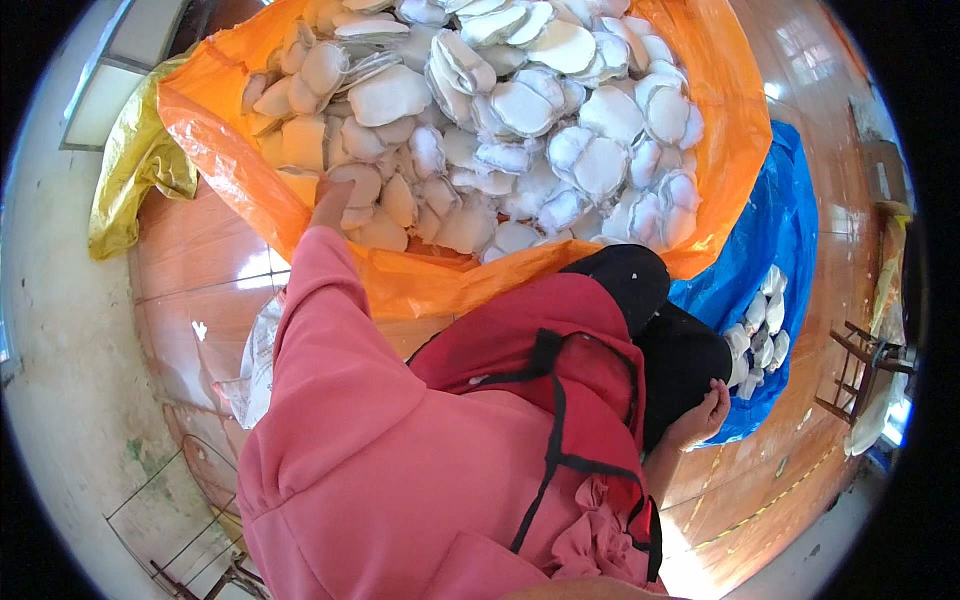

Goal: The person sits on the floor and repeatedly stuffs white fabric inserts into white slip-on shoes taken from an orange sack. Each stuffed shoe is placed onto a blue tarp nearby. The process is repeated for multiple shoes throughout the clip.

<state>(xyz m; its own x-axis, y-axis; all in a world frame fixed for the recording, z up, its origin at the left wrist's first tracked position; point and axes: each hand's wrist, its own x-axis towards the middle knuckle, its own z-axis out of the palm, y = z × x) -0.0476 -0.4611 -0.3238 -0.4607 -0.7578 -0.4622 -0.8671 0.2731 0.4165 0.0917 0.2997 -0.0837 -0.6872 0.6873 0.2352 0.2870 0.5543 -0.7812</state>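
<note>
**Left hand (328, 205) at the edge of a big heap of white pads (390, 95)**

Down in the near left part of a wide orange bag (215, 125), on or right by a flat white pad (360, 185). Cannot tell whether clamped on that pad or just resting there, with fingertips hard to make out. Right hand (703, 415) down by a black knee (690, 365), fingers curled a bit, nothing to see in it; cannot tell about fingertips, together or apart. Just past it, a blue sheet (795, 200) with small white bundles (775, 315) on top.

Possible trouble, as a guess: a slide of loose pads onto the left hand, from pulling a low one too fast. Also a torn or bent pad, from a hard squeeze on soft, fluffy edges. Maybe a lift of two pads instead of one, from fluff stuck between. Perhaps a spill over the orange rim, from a knee or the pink sleeve (325, 280) pushing down the floppy wall.

Now the lie of the pad by the left hand: broad face up, seemingly. Nearly round, so hard to tell the long way; perhaps a little longer from side to side. No clear front end. Other pads pointing every which way.
</note>
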